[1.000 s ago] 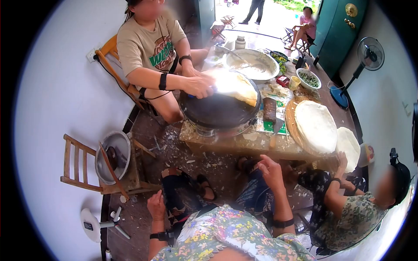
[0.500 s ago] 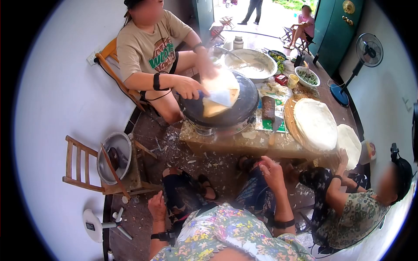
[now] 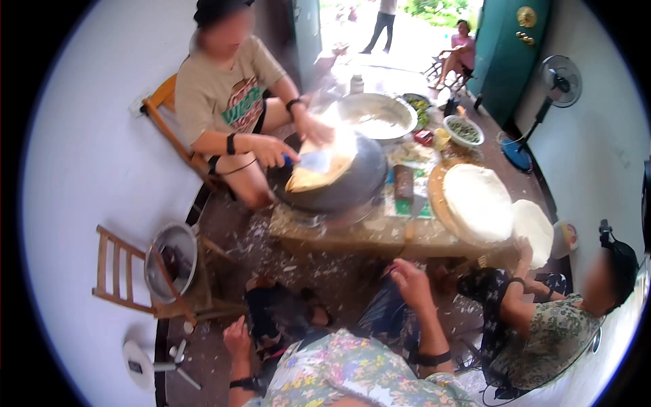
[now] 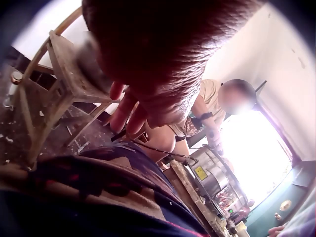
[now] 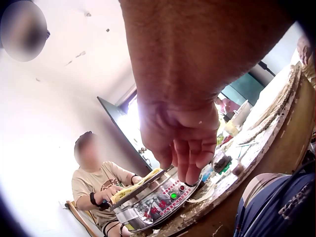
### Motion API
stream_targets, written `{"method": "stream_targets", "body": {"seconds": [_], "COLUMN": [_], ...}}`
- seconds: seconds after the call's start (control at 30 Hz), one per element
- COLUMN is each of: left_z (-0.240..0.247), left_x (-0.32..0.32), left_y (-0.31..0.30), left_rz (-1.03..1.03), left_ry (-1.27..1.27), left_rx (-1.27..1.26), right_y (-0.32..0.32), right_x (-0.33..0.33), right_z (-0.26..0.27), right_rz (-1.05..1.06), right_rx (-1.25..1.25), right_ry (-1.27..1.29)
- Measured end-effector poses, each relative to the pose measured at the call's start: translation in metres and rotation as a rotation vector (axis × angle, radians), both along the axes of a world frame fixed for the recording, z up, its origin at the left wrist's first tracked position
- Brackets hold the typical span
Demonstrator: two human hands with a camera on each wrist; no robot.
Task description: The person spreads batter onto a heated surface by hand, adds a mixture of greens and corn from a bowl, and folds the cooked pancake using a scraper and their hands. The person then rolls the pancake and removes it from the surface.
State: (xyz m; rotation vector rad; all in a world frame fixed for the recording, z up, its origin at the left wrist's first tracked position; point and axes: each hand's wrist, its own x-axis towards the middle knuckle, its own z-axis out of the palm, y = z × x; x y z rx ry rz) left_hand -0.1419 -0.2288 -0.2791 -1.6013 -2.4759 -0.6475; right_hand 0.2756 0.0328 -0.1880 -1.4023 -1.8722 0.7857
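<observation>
My left hand (image 3: 237,339) is held beside my left leg, its fingers loosely bent with nothing in them; the left wrist view shows the same hand (image 4: 143,98) above my patterned trousers. Over my right knee is my right hand (image 3: 411,283), holding nothing, its fingers loosely curled in the right wrist view (image 5: 182,138). Beyond my hands is a round black griddle (image 3: 366,178) on the table. A person across from me slides a blue-handled scraper (image 3: 315,161) at a folded flatbread (image 3: 339,159) on it.
A stack of pale flatbreads (image 3: 478,203) lies on a round board at the right of the table (image 3: 325,239). A seated person (image 3: 556,332) touches another flatbread (image 3: 533,230). A metal basin (image 3: 178,244) stands on a chair at left.
The person across has folded the flatbread and shifted it toward the griddle's left side. My view has tilted slightly; both my hands keep nearly the same pose.
</observation>
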Motion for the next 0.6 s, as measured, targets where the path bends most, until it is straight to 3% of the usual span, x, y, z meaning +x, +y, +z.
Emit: {"method": "stream_targets", "body": {"seconds": [0.23, 0.5, 0.6], "left_z": [-0.005, -0.003, -0.01], "left_x": [0.004, 0.011, 0.011], "left_y": [0.002, 0.006, 0.012], "left_rz": [0.054, 0.011, -0.01], "left_ry": [-0.079, -0.113, -0.066], "left_rx": [-0.101, -0.054, -0.034], "right_y": [-0.002, -0.005, -0.004], "right_x": [0.002, 0.001, 0.003], "right_z": [0.008, 0.008, -0.005], "right_rz": [0.008, -0.014, 0.004], "right_rx": [-0.011, -0.065, 0.043], "right_ry": [-0.037, -0.064, -0.093]}}
